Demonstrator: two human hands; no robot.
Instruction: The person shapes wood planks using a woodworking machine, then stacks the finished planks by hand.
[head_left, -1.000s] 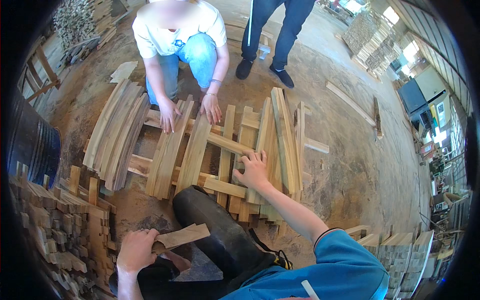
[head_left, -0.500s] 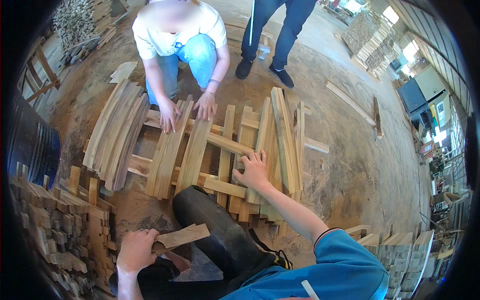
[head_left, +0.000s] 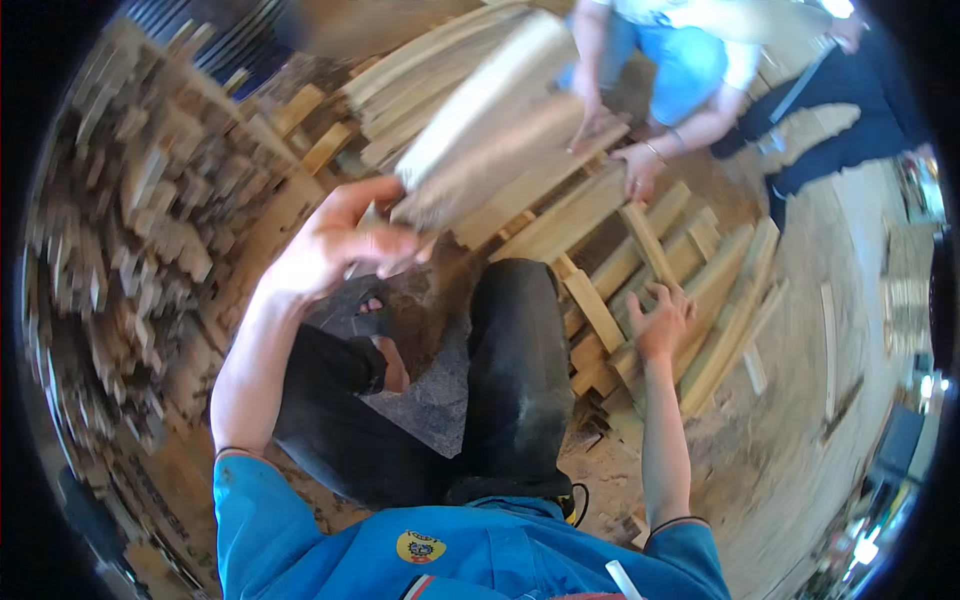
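My left hand [head_left: 350, 240] is raised over the near left side, closed round the lower end of a wooden board [head_left: 500, 120] that slants up and away to the right. The board is blurred by motion, and whether it is one piece or two I cannot tell. My right hand [head_left: 660, 322] has its fingers apart and bent, over the planks [head_left: 715, 300] on the right of the spread. Its fingertips are by the near end of a narrow slat [head_left: 648, 243]. Another person's hands [head_left: 640, 170] are at the planks beyond.
Stacked wood pieces [head_left: 150, 230] fill the left side. Curved boards [head_left: 420, 75] lie in a row at the far left. A second person's dark-trousered legs [head_left: 840, 130] stand at the far right. My bent knee [head_left: 515, 310] is between my arms. A loose strip [head_left: 828, 345] lies on the floor at right.
My left hand has lifted from beside my leg, bringing the board up and forward. The view has turned left, toward the wood stack. My right hand stays at the planks.
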